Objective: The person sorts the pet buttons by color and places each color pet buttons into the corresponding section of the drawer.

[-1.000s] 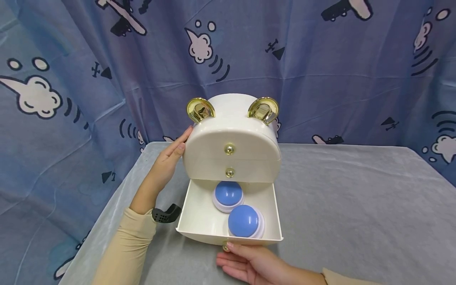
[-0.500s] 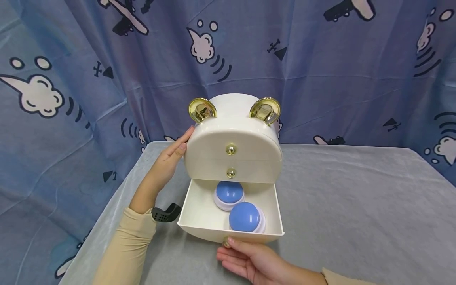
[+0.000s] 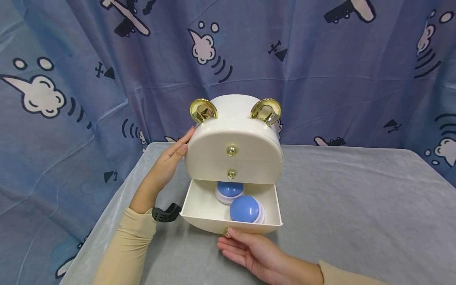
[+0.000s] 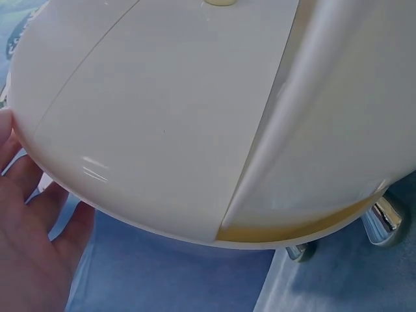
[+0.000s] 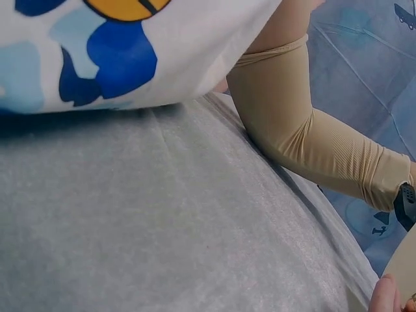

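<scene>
A white storage box (image 3: pixel 208 158) with gold ears stands on the table, its bottom drawer (image 3: pixel 203 204) pulled out. Two round white pieces with blue domed tops lie in the drawer: the front one (image 3: pixel 245 209) near the drawer front, the rear one (image 3: pixel 229 190) partly under the box body. My left hand (image 3: pixel 166 166) rests along the box's left side with straight fingers; the left wrist view shows its fingertips (image 4: pixel 78 224) at the shell's edge. My right hand (image 3: pixel 254 251) pinches the gold drawer knob (image 3: pixel 227 232) with the thumb; its other fingers extend loosely below.
A grey cloth covers the table (image 3: pixel 356 206). Behind it hangs a blue patterned curtain (image 3: pixel 320 79). Two more gold knobs, an upper knob (image 3: pixel 231 150) and a lower knob (image 3: pixel 232 173), sit on the box front. A black band (image 3: pixel 166 213) is on the left wrist.
The drawer has slid partway in toward the box, carrying both blue-domed pieces, and my right hand has moved forward with the knob. My left hand stays at the box's side.
</scene>
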{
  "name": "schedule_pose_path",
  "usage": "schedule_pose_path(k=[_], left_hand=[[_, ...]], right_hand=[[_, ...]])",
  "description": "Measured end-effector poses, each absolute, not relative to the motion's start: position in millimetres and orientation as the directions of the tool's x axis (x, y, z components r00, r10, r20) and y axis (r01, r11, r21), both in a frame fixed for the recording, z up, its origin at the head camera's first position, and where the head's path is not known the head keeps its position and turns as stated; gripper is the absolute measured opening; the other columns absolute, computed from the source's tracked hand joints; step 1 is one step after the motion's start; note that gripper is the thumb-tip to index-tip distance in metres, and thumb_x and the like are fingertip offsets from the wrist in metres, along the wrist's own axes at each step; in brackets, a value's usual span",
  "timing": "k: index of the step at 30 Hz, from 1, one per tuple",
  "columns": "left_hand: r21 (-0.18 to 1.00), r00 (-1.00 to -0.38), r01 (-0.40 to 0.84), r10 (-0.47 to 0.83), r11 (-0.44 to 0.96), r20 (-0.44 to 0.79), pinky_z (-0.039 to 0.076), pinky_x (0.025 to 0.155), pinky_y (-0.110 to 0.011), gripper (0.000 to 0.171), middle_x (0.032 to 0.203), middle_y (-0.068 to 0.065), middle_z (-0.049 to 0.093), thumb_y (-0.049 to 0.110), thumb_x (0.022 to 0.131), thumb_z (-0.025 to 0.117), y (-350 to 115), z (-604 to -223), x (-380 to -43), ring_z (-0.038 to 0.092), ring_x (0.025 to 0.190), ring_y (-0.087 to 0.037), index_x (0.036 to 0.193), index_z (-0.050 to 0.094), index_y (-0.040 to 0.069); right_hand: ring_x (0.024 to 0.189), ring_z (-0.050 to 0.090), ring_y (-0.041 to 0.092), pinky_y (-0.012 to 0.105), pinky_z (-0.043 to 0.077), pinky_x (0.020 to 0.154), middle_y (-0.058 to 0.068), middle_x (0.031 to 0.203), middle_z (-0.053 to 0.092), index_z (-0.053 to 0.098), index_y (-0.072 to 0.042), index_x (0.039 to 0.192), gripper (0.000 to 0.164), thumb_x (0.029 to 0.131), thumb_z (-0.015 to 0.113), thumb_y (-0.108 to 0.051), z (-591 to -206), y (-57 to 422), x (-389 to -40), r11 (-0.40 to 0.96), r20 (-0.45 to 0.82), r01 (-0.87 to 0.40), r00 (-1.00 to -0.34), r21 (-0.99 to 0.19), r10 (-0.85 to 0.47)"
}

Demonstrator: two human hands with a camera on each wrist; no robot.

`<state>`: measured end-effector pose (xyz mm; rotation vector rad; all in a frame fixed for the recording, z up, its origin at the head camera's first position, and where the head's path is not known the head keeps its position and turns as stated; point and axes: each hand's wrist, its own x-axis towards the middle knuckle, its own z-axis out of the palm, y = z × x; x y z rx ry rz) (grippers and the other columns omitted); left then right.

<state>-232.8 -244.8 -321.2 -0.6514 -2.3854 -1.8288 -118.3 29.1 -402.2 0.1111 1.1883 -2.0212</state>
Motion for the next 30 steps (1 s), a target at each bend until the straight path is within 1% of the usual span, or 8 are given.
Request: schedule_pose_path(k=[7,15,22,30], left_hand=[[0.905,-0.91,0.368,0.283,0.211,0.304,0.011,0.128,-0.044,0.05,0.166,0.007,0.021,0.031,0.11,0.033,-244.9,-320.3,-232.1,0.014,0.155,-0.013,0.158,0.028,0.017],[0.906,-0.91,0.368,0.281,0.207,0.306,0.011,0.128,-0.043,0.05,0.166,0.006,0.022,0.031,0.11,0.034,-244.6,-321.1,-232.3,0.015,0.155,-0.013,0.158,0.029,0.017],[0.905,-0.907,0.374,0.282,0.204,0.311,0.011,0.128,-0.043,0.05,0.166,0.006,0.022,0.029,0.11,0.034,-244.1,-321.1,-233.4,0.015,0.155,-0.013,0.157,0.029,0.016],[0.905,-0.909,0.372,0.279,0.209,0.309,0.011,0.128,-0.044,0.05,0.166,0.006,0.022,0.03,0.11,0.034,-244.2,-321.5,-233.3,0.015,0.155,-0.014,0.157,0.029,0.017]], right_hand=[[0.105,0.07,0.016,0.031,0.056,0.098,0.011,0.11,0.073,0.056,0.002,0.124,0.033,0.103,0.056,-0.023,-401.1,28.3,-121.1,-0.266,-0.432,0.653,-0.701,-0.709,-0.567],[0.103,0.071,0.016,0.031,0.057,0.097,0.01,0.108,0.074,0.06,-0.001,0.119,0.028,0.102,0.058,-0.023,-400.9,30.0,-127.0,-0.279,-0.427,0.642,-0.715,-0.714,-0.553],[0.103,0.07,0.016,0.031,0.056,0.097,0.01,0.109,0.073,0.058,0.001,0.122,0.032,0.102,0.058,-0.025,-399.8,30.4,-130.2,-0.272,-0.429,0.638,-0.717,-0.72,-0.549],[0.102,0.07,0.015,0.03,0.057,0.096,0.008,0.104,0.074,0.059,-0.001,0.117,0.027,0.102,0.058,-0.022,-398.4,27.6,-131.6,-0.28,-0.416,0.633,-0.721,-0.722,-0.555]])
